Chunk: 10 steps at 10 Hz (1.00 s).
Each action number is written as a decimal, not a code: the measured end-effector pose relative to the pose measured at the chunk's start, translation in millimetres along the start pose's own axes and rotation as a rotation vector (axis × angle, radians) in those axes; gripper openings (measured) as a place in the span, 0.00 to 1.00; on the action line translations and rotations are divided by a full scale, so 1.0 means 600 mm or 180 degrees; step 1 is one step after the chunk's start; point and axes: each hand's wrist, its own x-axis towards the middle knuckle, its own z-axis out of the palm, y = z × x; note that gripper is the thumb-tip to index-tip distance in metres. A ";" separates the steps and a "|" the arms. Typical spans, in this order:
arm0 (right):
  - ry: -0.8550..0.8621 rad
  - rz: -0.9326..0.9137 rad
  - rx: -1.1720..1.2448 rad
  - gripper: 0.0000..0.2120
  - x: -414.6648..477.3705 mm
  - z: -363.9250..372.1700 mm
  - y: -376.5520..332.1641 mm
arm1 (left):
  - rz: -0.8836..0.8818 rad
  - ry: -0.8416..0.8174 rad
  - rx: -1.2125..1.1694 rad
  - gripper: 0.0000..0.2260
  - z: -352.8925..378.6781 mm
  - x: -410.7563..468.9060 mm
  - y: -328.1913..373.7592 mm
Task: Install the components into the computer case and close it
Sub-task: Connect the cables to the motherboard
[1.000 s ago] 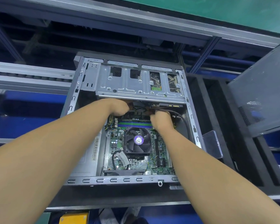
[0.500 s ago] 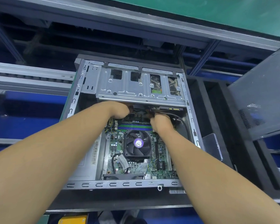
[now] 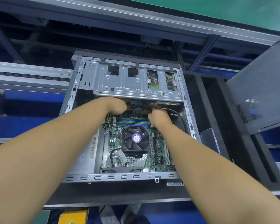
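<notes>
The open computer case (image 3: 87,177) lies on its side in the middle of the frame, on a dark counter (image 3: 113,193), with its inside facing the camera. A silver drive cage (image 3: 132,84) spans the upper part of the case. Below it sits the green motherboard (image 3: 158,165), with a black CPU fan (image 3: 136,138) at its centre and a row of memory slots (image 3: 132,122) just above the fan.

Both forearms reach in from the lower corners of the frame. The left hand (image 3: 118,105) is tucked against the lower edge of the drive cage, its fingers hidden beneath the metal, so whether it grips anything cannot be told. The right hand (image 3: 158,118) is just beside it to the right, knuckles up and fingers curled away from the camera; what it holds, if anything, is hidden. Directly above the right hand the edge of a drive (image 3: 168,103) shows under the cage, and a black cable (image 3: 183,120) curves down the case's right wall.

At the right of the frame the dark side panel (image 3: 262,88) stands tilted, apart from the case, over a black foam tray (image 3: 233,151).
</notes>
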 end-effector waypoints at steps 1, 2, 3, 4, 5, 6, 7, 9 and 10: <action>0.0131 -0.0170 0.0360 0.17 0.005 0.012 0.012 | -0.0028 0.0046 0.0220 0.16 -0.005 0.001 -0.006; 0.0107 -0.0147 0.0091 0.22 0.006 0.014 0.008 | -0.0028 0.0036 0.0008 0.17 -0.007 -0.017 0.000; 0.0155 -0.0429 -0.0685 0.17 0.001 0.008 0.000 | -0.0045 0.0096 -0.0279 0.16 0.000 -0.003 -0.003; 0.0251 -0.0741 -0.1470 0.18 -0.006 0.005 -0.001 | 0.0069 0.0058 -0.0222 0.12 0.002 -0.001 -0.005; 0.0183 -0.0584 -0.1610 0.16 -0.009 0.006 -0.001 | 0.0032 0.0018 -0.0350 0.12 0.002 0.003 -0.004; 0.0187 -0.0449 -0.0693 0.16 -0.007 0.010 -0.003 | -0.0071 0.0046 -0.0538 0.16 0.001 -0.005 -0.004; 0.0224 -0.0206 -0.0647 0.17 0.001 0.006 -0.006 | -0.0017 0.0043 -0.0338 0.17 -0.001 -0.006 -0.003; 0.0490 -0.0285 -0.0572 0.21 -0.008 0.007 -0.004 | -0.0010 -0.0030 -0.0353 0.18 -0.003 -0.010 0.001; 0.0378 -0.0068 -0.0069 0.18 0.000 0.016 0.001 | 0.0096 -0.0103 -0.0271 0.18 -0.002 -0.008 0.003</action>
